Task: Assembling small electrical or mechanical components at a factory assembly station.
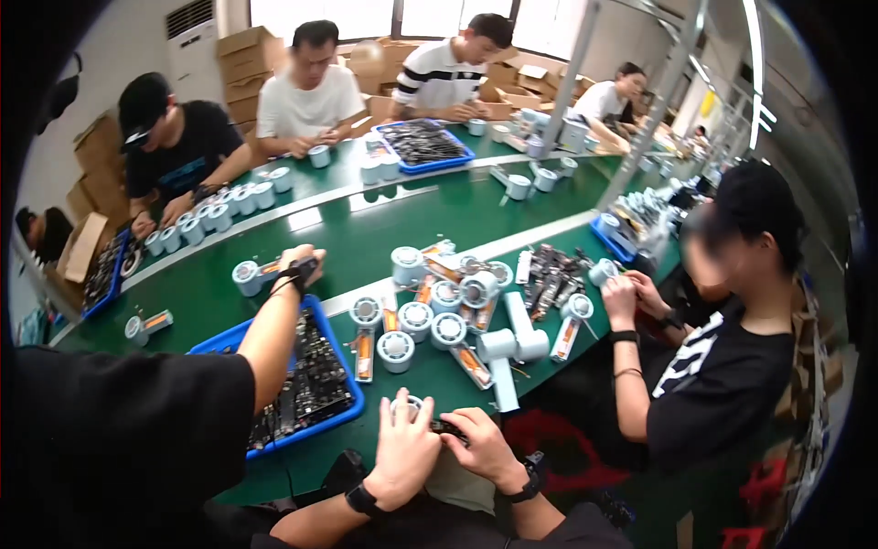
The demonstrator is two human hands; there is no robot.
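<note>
At the table's near edge my left hand [407, 455] is wrapped over the round head of a light-blue handheld fan [408, 403], its fingers lying across the top. Beside it my right hand [485, 446] is closed on a small dark part, which looks like a circuit board [448, 427], at the fan's handle end. Much of the handle is hidden behind my fingers. Just beyond my hands lies a pile of similar light-blue fans [447, 329], several with opened handles showing an orange battery [364, 348].
A blue tray [358, 403] of dark circuit boards stands left, under a co-worker's arm [270, 343] reaching to another fan [245, 277]. Loose dark parts [553, 279] lie beyond the pile. On the right, a co-worker's hands [626, 295] hold a fan. More people sit across the green conveyor [366, 218].
</note>
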